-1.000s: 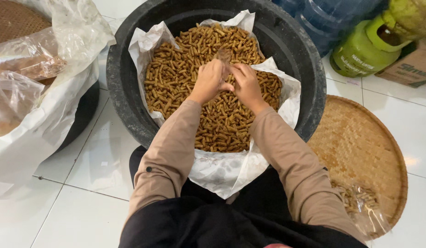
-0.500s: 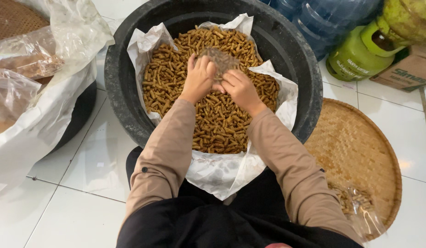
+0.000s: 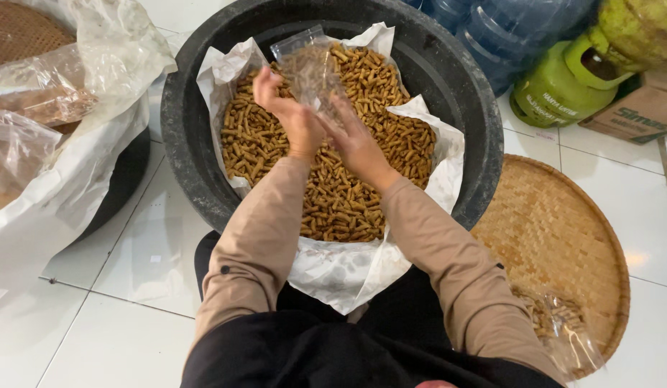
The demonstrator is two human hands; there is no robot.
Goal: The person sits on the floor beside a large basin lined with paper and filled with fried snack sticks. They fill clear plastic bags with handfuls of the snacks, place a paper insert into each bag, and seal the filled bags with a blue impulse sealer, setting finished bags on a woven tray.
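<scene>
At the far left a second dark tub (image 3: pixel 114 183) is sitting draped in crumpled clear plastic sheeting (image 3: pixel 96 65), with filled clear bags (image 3: pixel 31 100) lying on top of it. Next to it, in the middle, a large black tub (image 3: pixel 190 158) is standing on the white tiled floor (image 3: pixel 118 338), lined with white plastic (image 3: pixel 348 273) and holding a heap of short golden-brown snack sticks (image 3: pixel 341 201). Above that heap the left hand (image 3: pixel 287 108) is gripping the left edge of a small clear plastic bag (image 3: pixel 312 68), fingers curled and clamped on the plastic. Just beside it the right hand (image 3: pixel 355 140) is holding the lower right side of the same bag, its fingers bent and closing on the film, though how firmly is hard to tell. The bag is being held upright over the sticks, between both hands, with some sticks showing through its lower part. To the right a round woven bamboo tray (image 3: pixel 556 237) is lying flat, partly tucked under the black tub's rim, and another filled clear bag (image 3: pixel 563 327) is resting on its near edge. Behind it a green gas cylinder (image 3: pixel 556 86), blue water jugs (image 3: pixel 506 32) and a cardboard box (image 3: pixel 639 115) are standing close together
</scene>
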